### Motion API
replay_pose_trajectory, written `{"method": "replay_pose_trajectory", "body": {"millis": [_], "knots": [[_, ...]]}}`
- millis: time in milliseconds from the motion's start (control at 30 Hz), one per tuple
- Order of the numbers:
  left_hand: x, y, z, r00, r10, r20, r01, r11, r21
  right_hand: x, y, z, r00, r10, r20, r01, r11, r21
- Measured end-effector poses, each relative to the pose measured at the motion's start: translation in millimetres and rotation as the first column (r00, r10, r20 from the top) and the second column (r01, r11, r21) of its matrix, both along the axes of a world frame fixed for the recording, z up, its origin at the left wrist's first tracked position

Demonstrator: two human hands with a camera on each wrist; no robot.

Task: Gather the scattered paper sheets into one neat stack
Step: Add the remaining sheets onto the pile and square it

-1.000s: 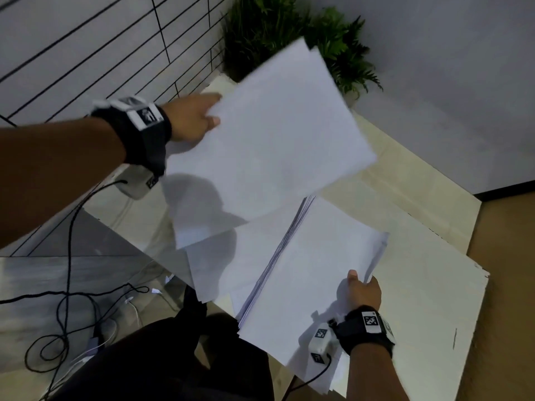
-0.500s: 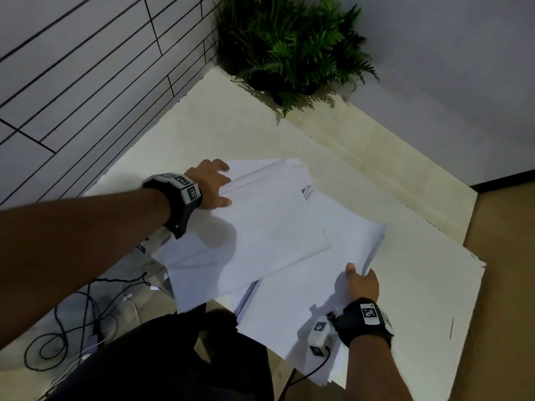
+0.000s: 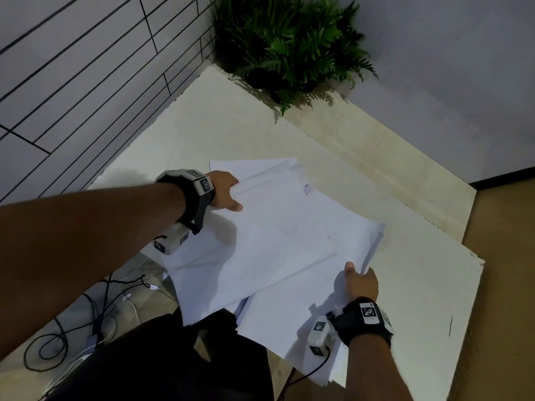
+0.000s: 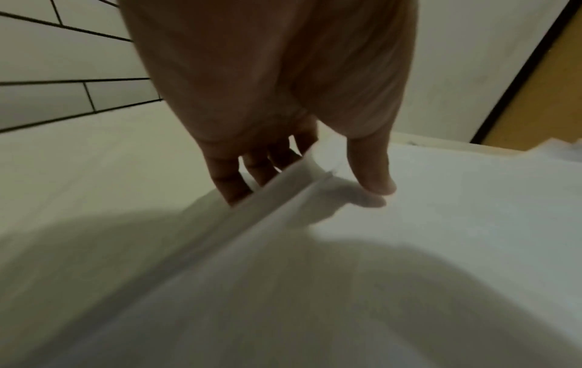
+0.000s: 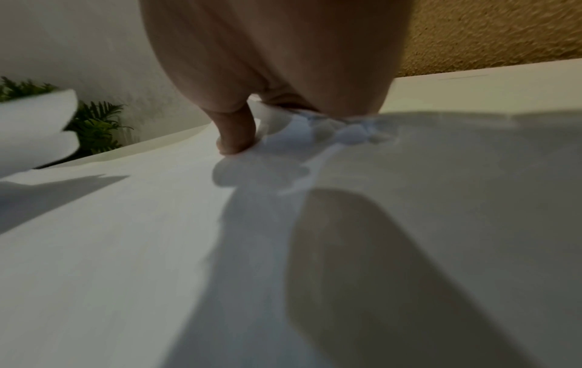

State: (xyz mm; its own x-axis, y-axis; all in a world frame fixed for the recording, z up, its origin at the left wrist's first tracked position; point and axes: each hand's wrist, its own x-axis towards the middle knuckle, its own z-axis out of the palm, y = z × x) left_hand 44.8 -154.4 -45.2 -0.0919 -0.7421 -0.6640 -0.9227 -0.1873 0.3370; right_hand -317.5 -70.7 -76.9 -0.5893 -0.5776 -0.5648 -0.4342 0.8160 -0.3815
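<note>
White paper sheets lie overlapped on the pale table, the top ones askew over a thicker stack that overhangs the near edge. My left hand grips the far-left edge of the top sheets, thumb on top and fingers under the lifted edge. My right hand pinches the right edge of the stack, thumb pressed on top, other fingers hidden beneath the curled edge.
A green fern stands in the far corner against the tiled wall. Cables lie on the floor at the left. A brown floor runs beyond the table's right edge. My dark-clothed legs are below.
My left hand has brought the raised sheets down from mid-air onto the stack and slid them slightly right. The right hand has stayed on the stack's edge.
</note>
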Motion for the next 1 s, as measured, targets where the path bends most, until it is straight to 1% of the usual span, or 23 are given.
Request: {"method": "replay_pose_trajectory", "body": {"millis": [67, 133, 167, 200, 267, 300, 433, 633, 700, 767, 833, 900, 1000], "knots": [[0, 0, -2, 0.992, -0.074, 0.102, 0.082, 0.994, -0.073, 0, 0, 1, 1.0, -0.007, 0.006, 0.007, 1.0, -0.001], [4, -2, -9, 0.982, -0.055, 0.181, 0.088, 0.98, -0.18, 0, 0, 1, 1.0, -0.02, 0.013, 0.02, 1.0, 0.002], [7, -4, -12, 0.98, -0.029, 0.198, 0.071, 0.976, -0.207, 0, -1, 2, 1.0, -0.02, 0.014, 0.02, 1.0, 0.005], [12, -5, -14, 0.979, 0.001, 0.203, 0.041, 0.978, -0.203, 0, -1, 3, 1.0, -0.019, 0.015, 0.019, 1.0, 0.005], [20, -8, -17, 0.98, 0.046, 0.195, -0.02, 0.991, -0.132, 1, -1, 4, 1.0, -0.019, 0.015, 0.019, 1.0, 0.004], [24, -9, -19, 0.982, 0.047, 0.184, -0.027, 0.993, -0.111, 1, -1, 4, 1.0, -0.017, 0.014, 0.017, 1.0, 0.004], [23, -11, -9, 0.977, -0.052, 0.206, 0.089, 0.981, -0.172, 2, -1, 5, 1.0, -0.008, 0.004, 0.008, 1.0, 0.013], [16, -5, -6, 0.967, -0.101, 0.236, 0.132, 0.984, -0.117, 4, -2, 8, 1.0, -0.007, 0.011, 0.006, 1.0, 0.009], [11, 0, -8, 0.962, -0.145, 0.229, 0.186, 0.968, -0.169, 4, -2, 9, 1.0, -0.005, 0.013, 0.005, 1.0, 0.011], [10, 5, -11, 0.961, -0.148, 0.233, 0.201, 0.954, -0.221, 4, -1, 8, 1.0, -0.008, 0.012, 0.008, 1.0, 0.009], [11, 9, -15, 0.966, -0.112, 0.234, 0.164, 0.962, -0.219, 4, -2, 8, 1.0, -0.012, 0.009, 0.012, 1.0, 0.014], [11, 11, -16, 0.981, -0.041, 0.192, 0.08, 0.976, -0.202, 6, -2, 9, 1.0, -0.008, 0.002, 0.008, 1.0, 0.015], [11, 10, -16, 0.985, 0.045, 0.169, -0.006, 0.974, -0.228, 6, -2, 11, 1.0, -0.004, -0.002, 0.004, 1.0, 0.024]]}}
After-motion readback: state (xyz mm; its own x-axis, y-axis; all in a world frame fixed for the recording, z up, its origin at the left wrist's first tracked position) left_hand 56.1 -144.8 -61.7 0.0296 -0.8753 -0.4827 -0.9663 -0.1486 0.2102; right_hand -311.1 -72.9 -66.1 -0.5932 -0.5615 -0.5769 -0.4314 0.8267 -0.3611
